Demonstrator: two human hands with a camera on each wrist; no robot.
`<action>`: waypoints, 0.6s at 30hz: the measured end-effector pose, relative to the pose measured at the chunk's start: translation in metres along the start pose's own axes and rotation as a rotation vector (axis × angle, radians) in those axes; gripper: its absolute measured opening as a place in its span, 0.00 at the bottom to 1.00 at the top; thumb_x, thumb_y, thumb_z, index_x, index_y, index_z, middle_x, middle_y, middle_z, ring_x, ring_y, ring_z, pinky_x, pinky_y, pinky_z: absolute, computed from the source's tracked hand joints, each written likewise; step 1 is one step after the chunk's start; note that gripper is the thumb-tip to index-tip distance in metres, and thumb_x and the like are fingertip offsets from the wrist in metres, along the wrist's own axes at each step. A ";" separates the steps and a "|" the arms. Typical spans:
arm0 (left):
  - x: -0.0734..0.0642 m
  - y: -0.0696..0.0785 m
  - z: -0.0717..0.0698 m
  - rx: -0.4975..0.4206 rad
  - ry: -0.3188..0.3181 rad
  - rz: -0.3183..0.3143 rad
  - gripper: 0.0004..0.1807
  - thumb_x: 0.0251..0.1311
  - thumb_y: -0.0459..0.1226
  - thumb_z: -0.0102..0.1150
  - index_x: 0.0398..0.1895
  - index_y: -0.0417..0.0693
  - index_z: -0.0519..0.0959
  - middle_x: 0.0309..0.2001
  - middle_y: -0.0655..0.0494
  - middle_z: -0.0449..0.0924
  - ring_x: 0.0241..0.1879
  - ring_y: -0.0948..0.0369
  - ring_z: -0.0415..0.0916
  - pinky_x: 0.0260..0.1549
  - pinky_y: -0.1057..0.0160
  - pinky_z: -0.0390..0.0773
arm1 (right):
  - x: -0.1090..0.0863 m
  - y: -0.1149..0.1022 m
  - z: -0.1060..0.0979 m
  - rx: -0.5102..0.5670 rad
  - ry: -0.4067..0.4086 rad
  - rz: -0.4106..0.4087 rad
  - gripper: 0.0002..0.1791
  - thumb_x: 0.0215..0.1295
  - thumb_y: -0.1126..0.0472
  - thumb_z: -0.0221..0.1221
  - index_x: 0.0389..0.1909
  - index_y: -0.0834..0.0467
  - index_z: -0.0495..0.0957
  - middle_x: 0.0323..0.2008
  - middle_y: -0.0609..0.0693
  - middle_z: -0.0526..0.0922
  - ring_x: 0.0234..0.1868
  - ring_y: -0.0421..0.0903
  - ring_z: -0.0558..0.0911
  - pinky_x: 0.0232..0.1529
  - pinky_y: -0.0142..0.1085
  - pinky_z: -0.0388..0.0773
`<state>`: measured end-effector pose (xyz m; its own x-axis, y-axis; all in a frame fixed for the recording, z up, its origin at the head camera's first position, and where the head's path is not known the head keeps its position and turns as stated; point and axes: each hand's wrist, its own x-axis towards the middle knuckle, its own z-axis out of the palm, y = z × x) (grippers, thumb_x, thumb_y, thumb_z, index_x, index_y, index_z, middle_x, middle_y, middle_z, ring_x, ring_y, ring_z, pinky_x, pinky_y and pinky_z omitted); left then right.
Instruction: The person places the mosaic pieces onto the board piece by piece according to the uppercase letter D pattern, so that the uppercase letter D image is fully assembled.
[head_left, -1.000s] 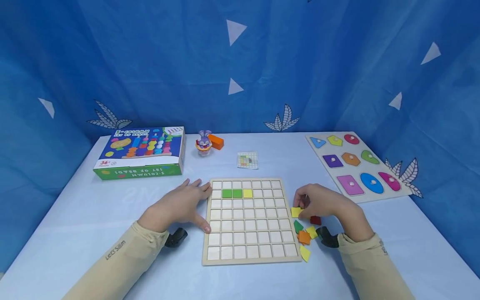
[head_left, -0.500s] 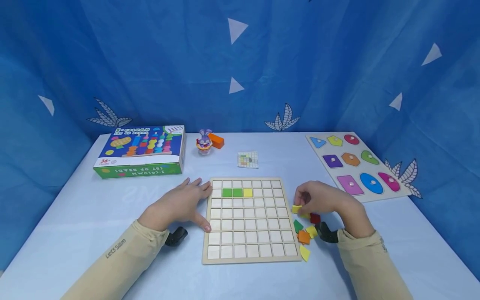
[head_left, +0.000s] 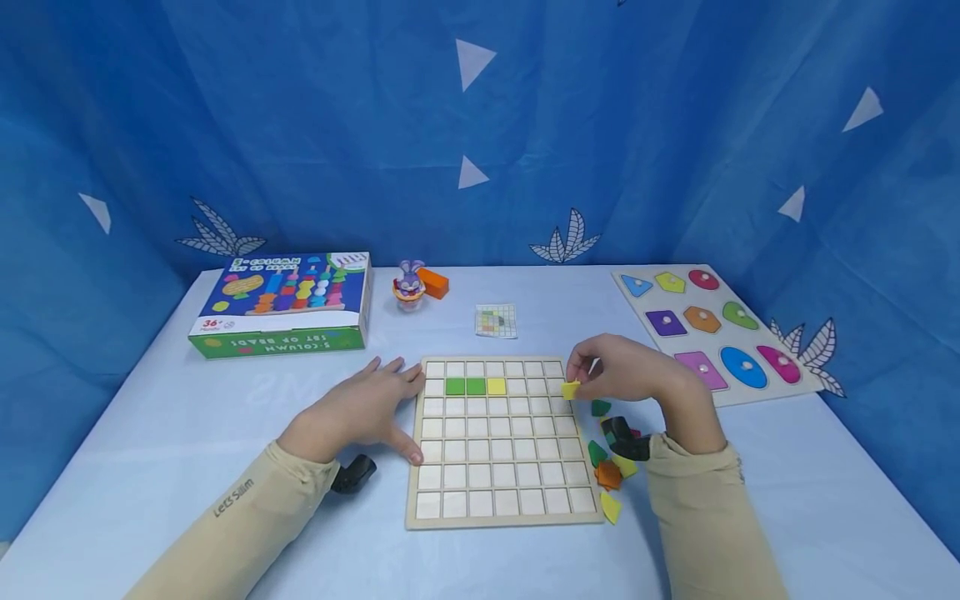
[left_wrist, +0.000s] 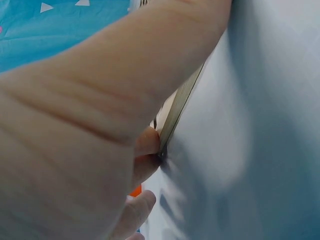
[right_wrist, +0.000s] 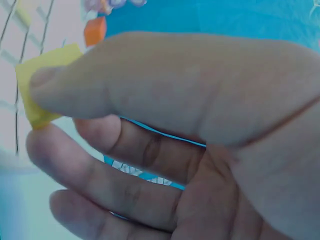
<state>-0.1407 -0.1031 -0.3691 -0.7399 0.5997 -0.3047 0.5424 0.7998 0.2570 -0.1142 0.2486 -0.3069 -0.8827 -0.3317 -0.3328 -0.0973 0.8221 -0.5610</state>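
A wooden grid board (head_left: 491,451) lies in the middle of the table, with two green square tiles (head_left: 465,386) and a yellow square tile (head_left: 496,386) in its second row. My left hand (head_left: 360,410) rests at the board's left edge, fingers spread, thumb and fingertips touching the frame. Above the upper right edge of the board, my right hand (head_left: 630,368) pinches another yellow square tile (right_wrist: 47,80) between thumb and fingers. Loose coloured tiles (head_left: 608,475) in yellow, orange and green lie by the board's right edge, partly hidden under the right wrist.
A printed pattern card (head_left: 497,320) lies behind the board. At the back left are a bead-set box (head_left: 281,304), a purple bunny toy (head_left: 408,286) and an orange block (head_left: 433,283). A knobbed shape puzzle (head_left: 708,333) lies at the right.
My right hand has lifted a yellow tile from the loose pile and carried it left and away from me, to the board's upper right edge. My left hand stays in place.
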 end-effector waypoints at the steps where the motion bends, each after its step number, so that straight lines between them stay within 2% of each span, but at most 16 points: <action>1: 0.000 0.000 0.000 0.002 0.001 0.000 0.69 0.29 0.70 0.73 0.75 0.41 0.65 0.77 0.48 0.57 0.77 0.44 0.45 0.75 0.43 0.41 | 0.001 -0.003 0.001 0.008 0.011 -0.009 0.07 0.59 0.64 0.71 0.34 0.56 0.82 0.34 0.50 0.79 0.39 0.49 0.77 0.37 0.37 0.82; 10: 0.001 0.001 0.000 0.000 -0.003 0.006 0.69 0.30 0.71 0.73 0.76 0.42 0.64 0.77 0.48 0.57 0.77 0.44 0.45 0.75 0.43 0.41 | 0.014 -0.026 0.017 0.049 0.083 -0.070 0.07 0.60 0.64 0.71 0.38 0.53 0.83 0.35 0.49 0.80 0.39 0.49 0.78 0.36 0.36 0.82; 18: -0.001 0.000 -0.001 0.000 -0.003 -0.003 0.68 0.30 0.70 0.74 0.76 0.42 0.64 0.77 0.48 0.57 0.77 0.44 0.44 0.75 0.43 0.41 | 0.030 -0.049 0.037 0.081 0.102 -0.209 0.06 0.63 0.66 0.69 0.39 0.54 0.86 0.38 0.45 0.84 0.36 0.43 0.83 0.38 0.35 0.84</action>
<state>-0.1405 -0.1032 -0.3675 -0.7401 0.5977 -0.3081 0.5407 0.8014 0.2558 -0.1193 0.1814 -0.3175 -0.8895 -0.4389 -0.1272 -0.2491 0.6992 -0.6701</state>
